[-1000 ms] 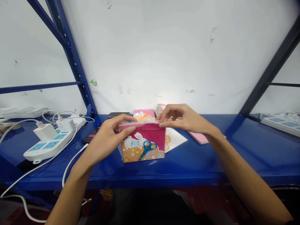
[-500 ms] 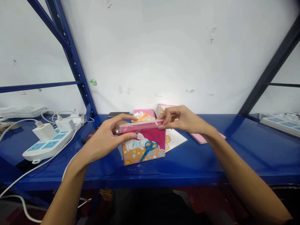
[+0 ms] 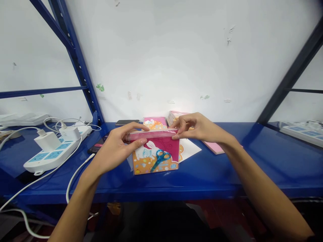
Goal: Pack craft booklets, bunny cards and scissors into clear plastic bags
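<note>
Left hand (image 3: 114,148), right hand (image 3: 199,127) pinching top edge of bagged craft pack (image 3: 155,158).

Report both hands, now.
Left hand: closed, pinching the left end of the top edge of the clear plastic packet.
Right hand: closed, pinching the right end of that edge.

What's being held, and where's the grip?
A clear plastic pouch containing a printed card showing a rabbit and scissors. The left hand and right hand pinch its top edge, one at each end.
</note>
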A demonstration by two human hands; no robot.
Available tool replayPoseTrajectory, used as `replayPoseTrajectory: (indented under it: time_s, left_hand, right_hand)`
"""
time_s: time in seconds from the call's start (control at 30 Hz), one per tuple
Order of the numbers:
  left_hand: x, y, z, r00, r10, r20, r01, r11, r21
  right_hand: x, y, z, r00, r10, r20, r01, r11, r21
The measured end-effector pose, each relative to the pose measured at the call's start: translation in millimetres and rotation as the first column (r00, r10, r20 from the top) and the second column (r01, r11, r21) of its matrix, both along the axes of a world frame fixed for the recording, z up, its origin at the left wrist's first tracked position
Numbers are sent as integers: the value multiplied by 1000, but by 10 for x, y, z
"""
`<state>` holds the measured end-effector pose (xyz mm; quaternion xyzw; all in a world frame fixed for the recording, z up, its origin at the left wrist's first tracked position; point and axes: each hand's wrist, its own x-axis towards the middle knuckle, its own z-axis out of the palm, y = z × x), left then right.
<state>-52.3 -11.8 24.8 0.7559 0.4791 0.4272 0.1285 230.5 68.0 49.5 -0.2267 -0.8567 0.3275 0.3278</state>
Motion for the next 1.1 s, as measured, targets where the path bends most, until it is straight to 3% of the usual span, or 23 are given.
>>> replayPoseTrajectory:
  time_s: [0.13, 0.4, 0.63, 0.83, 1.0, 1.1]
  left_hand:
    - [-1, 28, -47, 1000, 11, 14, -11, 1000, 9]
    - [3, 98, -137, 989, -83, 126, 83, 997, -2]
    - [-7, 114, -145, 970, -146, 195, 156, 987, -34]
    - [9, 133, -140, 994, -68, 86, 63, 996, 55]
    - [37, 105, -121, 999, -44, -11, 45, 991, 125]
    - [45, 96, -106, 999, -37, -35, 42, 989, 144]
  right_hand:
    - [24, 9, 14, 1000, 1, 17, -1, 1000, -2]
    - [52, -5, 32, 997, -33, 65, 26, 994, 107]
    - [110, 18, 42, 997, -4, 81, 2, 1000, 18]
    - [98, -40, 64, 992, -81, 100, 72, 993, 91]
    - [71, -46, 44, 988, -135, 68, 114, 960, 255]
    - [66, -38, 23, 989, -140, 56, 118, 950, 289]
